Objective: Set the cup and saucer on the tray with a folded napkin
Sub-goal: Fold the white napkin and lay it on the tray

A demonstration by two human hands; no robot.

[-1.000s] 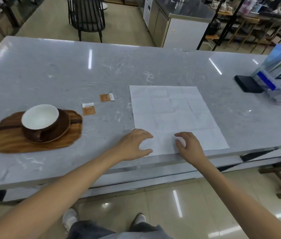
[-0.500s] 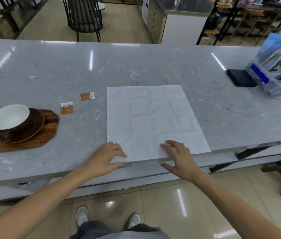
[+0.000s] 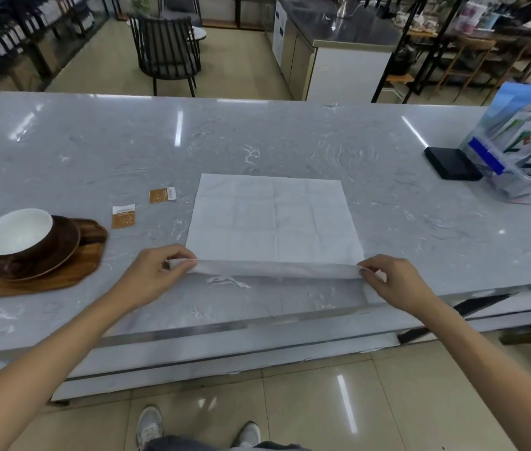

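We've got the napkin (image 3: 273,219) spread out flat on the grey marble table (image 3: 257,141), pretty much dead centre in front of us. Its near edge is lifted off the table and curled back a bit, with the rest still lying flat. Our left hand (image 3: 153,275) pinches the near left corner between thumb and fingers, and our right hand (image 3: 394,281) pinches the near right corner the same way, so both sets of fingers are clamped on the paper with the raised edge stretched between them. You can see old crease lines across the sheet in a grid.

Off to the left sits the wooden tray (image 3: 29,275), near the table's front edge and partly cut off by the frame. The brown saucer (image 3: 59,252) is on it, and the cup (image 3: 16,232), white inside and brown outside, sits on the saucer. The cup looks empty.

Between the tray and the napkin lie two small orange-and-white packets (image 3: 123,217), apart from each other, the nearer one just beside the tray's far corner.

Over on the far right there's a flat black box (image 3: 451,164) and right next to it a clear stand (image 3: 524,157) stuffed with colourful leaflets. Behind the table there's a black chair (image 3: 166,53) and a counter (image 3: 339,43). Our shoes (image 3: 150,424) show on the tiled floor below.
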